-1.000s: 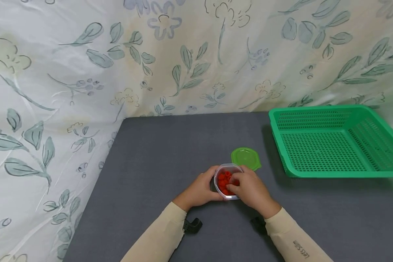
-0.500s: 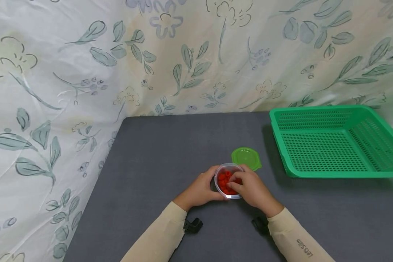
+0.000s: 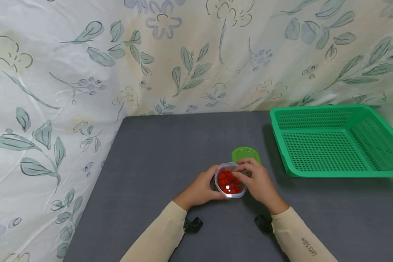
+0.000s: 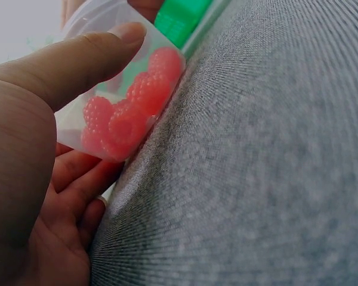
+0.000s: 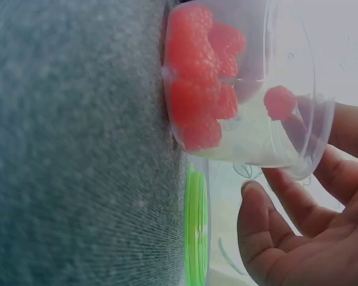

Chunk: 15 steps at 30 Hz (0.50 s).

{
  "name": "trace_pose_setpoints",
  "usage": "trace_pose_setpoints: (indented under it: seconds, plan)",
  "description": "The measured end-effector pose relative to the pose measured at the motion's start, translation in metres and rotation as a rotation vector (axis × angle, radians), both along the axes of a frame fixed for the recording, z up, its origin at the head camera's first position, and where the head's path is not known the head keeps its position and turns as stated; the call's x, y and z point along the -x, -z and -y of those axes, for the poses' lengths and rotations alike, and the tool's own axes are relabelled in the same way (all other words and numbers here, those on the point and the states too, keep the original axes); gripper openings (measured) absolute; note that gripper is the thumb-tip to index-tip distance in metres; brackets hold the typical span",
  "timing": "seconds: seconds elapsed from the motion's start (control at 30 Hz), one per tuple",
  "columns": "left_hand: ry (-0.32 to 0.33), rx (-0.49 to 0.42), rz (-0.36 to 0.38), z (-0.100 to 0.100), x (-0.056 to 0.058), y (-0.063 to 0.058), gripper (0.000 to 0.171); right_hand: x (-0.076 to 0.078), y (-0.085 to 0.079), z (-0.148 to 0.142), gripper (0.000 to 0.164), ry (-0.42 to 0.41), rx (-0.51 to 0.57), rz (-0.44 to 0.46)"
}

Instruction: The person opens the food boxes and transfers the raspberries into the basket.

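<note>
Left hand (image 3: 203, 187) grips the clear cup (image 3: 238, 195) by its wall, thumb on one side and fingers on the other; right hand (image 3: 262, 183) reaches over the rim, thumb and finger apparently pinching a lone raspberry (image 5: 280, 102). Floral cloth (image 3: 190, 54) hangs behind and to the left of the grey table (image 3: 163, 145). Green basket (image 3: 340, 174) stands at the table's right, well apart from the cup. Cup rests on the table, base touching. Judged thin-walled, light and smooth: it would likely flex or slide, so a broad, gentle hold just below the stiffer rim is advised. Green lid (image 3: 243, 153) lies flat just beyond the cup, partly hidden by the right hand. Raspberries (image 3: 234, 188) sit piled on the cup's floor; the pinched one is raised above them, inside the wall. Assessed as light, soft and easily bruised; hold by the sides, lightly.
</note>
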<state>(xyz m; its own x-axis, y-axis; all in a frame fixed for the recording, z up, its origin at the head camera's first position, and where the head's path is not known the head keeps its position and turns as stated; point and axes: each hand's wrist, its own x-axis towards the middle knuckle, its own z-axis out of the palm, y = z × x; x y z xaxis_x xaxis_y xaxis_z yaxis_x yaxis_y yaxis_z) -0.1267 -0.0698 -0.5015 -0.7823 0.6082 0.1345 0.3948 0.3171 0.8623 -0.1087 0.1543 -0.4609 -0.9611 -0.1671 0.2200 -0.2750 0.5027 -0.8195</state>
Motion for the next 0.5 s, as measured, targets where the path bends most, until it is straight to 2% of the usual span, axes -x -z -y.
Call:
trace_pose_setpoints:
  seconds: [0.2,0.37,0.5]
  plan:
    - [-0.001,0.006,-0.005,-0.001,0.000,-0.001,0.088,0.001,-0.004,-0.008,0.011,0.043,0.086,-0.001]
    - [0.004,-0.004,-0.011,-0.001,0.000,0.002,0.086,0.001,-0.010,-0.013,0.013,0.084,0.092,-0.008]
    - [0.003,-0.005,-0.010,-0.001,0.000,0.002,0.085,-0.001,-0.016,-0.015,0.010,0.104,0.122,-0.051]
